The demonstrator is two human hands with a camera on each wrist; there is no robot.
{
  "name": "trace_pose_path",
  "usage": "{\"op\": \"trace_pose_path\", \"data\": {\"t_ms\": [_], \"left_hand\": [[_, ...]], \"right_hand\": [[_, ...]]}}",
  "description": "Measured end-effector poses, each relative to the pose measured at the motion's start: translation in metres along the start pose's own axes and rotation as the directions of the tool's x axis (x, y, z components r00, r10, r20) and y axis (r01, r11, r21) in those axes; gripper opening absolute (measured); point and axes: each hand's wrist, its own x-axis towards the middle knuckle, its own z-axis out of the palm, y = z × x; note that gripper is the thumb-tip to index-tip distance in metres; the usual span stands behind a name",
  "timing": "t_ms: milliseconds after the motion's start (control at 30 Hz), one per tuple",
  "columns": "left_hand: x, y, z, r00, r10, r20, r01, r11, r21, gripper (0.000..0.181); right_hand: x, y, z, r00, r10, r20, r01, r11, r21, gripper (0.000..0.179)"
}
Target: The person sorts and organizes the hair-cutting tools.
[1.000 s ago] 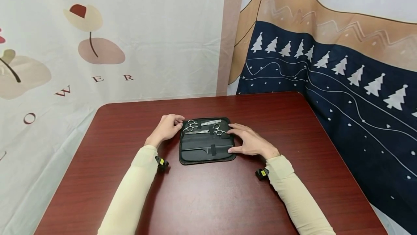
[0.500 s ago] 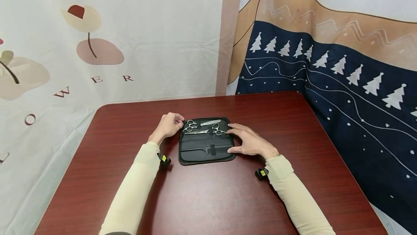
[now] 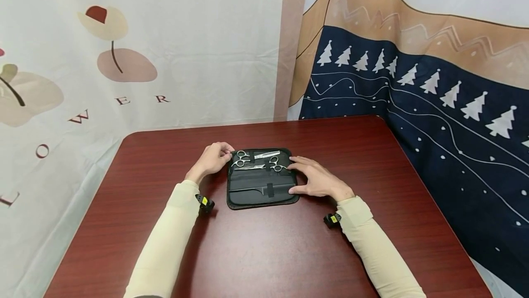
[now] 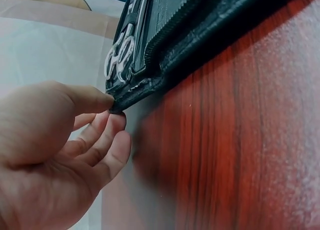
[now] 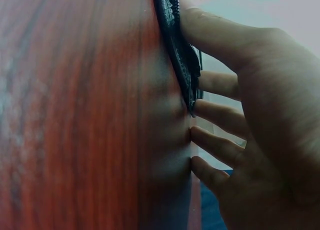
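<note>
A black zippered case (image 3: 248,180) lies on the table with its inner pockets facing up. Two silver scissors sit along its far half: a thinning pair (image 3: 267,155) and, just nearer, a second pair (image 3: 253,167). A black comb (image 3: 247,190) is tucked under a strap in the near half. My left hand (image 3: 210,160) pinches the case's far left corner between thumb and fingers, and the left wrist view shows that corner (image 4: 122,97) in the pinch. Along the right edge my right hand (image 3: 319,180) spreads its fingers, thumb (image 5: 197,27) against the case's zippered edge.
The reddish-brown wooden table (image 3: 264,252) stretches out on every side of the case. Behind it hangs a white printed cloth (image 3: 215,36), and a navy cloth with white trees (image 3: 438,119) hangs at the right.
My left wrist has shifted and turned slightly while its fingers stay at the corner. The case and right hand look the same.
</note>
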Motion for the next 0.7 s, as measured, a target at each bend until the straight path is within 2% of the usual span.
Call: {"op": "trace_pose_path", "data": {"t_ms": [67, 300, 400, 700], "left_hand": [[-0.007, 0.009, -0.004, 1.000, 0.015, -0.020, -0.015, 1.000, -0.013, 0.015], [-0.047, 0.076, -0.030, 1.000, 0.006, -0.010, -0.007, 0.992, -0.123, 0.019], [-0.053, 0.083, -0.031, 1.000, -0.009, -0.030, 0.005, 0.992, -0.125, 0.020], [-0.060, 0.082, -0.030, 0.998, 0.009, -0.062, -0.020, 0.983, -0.185, 0.018]], "right_hand": [[0.000, 0.000, 0.000, 1.000, 0.000, 0.000, 0.000, 1.000, 0.001, 0.071], [0.001, 0.000, 0.000, 1.000, 0.003, 0.002, -0.003, 1.000, 0.014, 0.071], [0.001, 0.000, 0.000, 1.000, 0.001, 0.000, -0.001, 1.000, 0.016, 0.071], [0.000, 0.001, 0.000, 1.000, -0.010, -0.024, 0.010, 1.000, 0.001, 0.071]]}}
